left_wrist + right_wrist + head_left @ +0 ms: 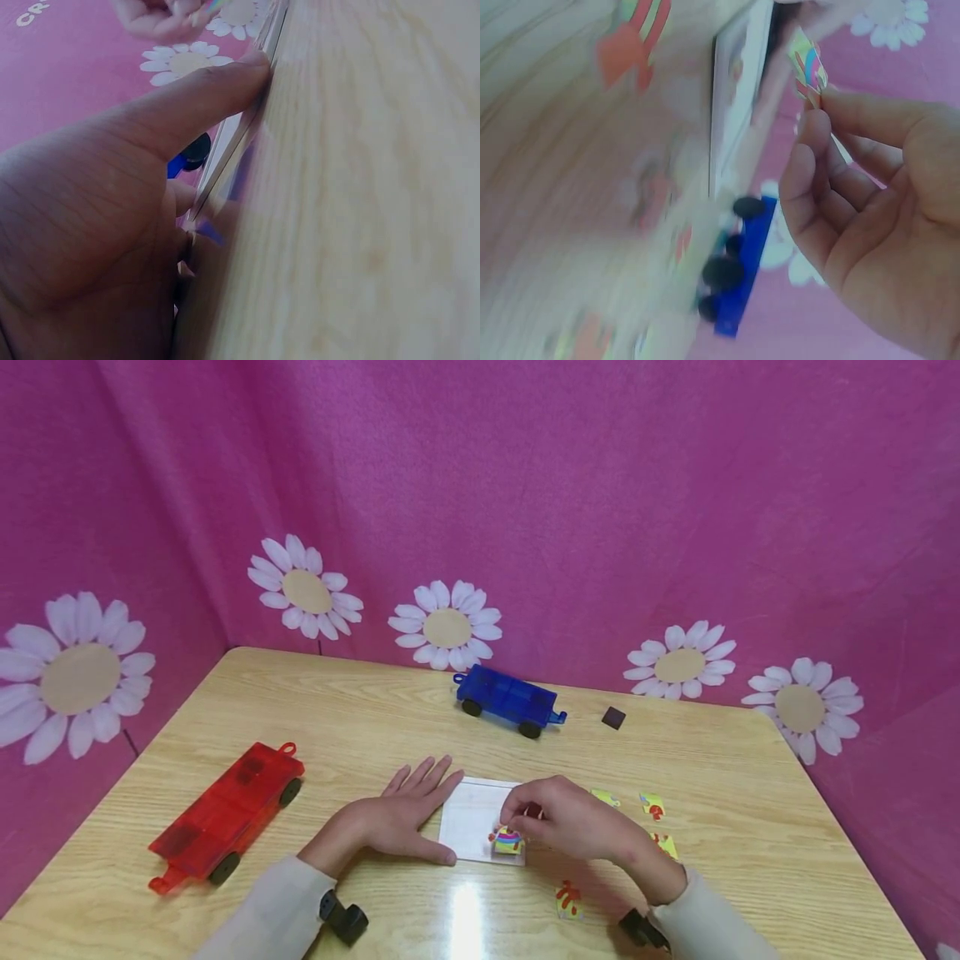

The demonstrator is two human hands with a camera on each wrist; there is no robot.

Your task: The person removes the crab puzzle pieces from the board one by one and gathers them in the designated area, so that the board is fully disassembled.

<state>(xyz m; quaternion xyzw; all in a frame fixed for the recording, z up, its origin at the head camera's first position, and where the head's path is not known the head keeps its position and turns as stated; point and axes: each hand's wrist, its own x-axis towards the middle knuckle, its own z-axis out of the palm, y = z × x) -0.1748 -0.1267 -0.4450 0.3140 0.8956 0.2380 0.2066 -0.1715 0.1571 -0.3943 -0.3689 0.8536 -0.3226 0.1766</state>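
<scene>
A white rectangular board (468,818) lies flat on the table. My left hand (401,818) rests at its left side, fingers spread, with the thumb (232,86) touching the board's edge in the left wrist view. Over the board's right part, my right hand (577,822) pinches a colourful puzzle piece (507,840) between thumb and forefinger. In the right wrist view that puzzle piece (808,66) is held up off the board, showing yellow, red and blue. Several loose puzzle pieces, among them a yellow and red one (568,900), lie right of the board.
A red toy wagon (225,814) stands at the left of the wooden table (360,710). Behind the board is a blue toy wagon (506,697), with a small dark square (613,717) to its right. A pink flowered curtain (480,510) hangs around the table.
</scene>
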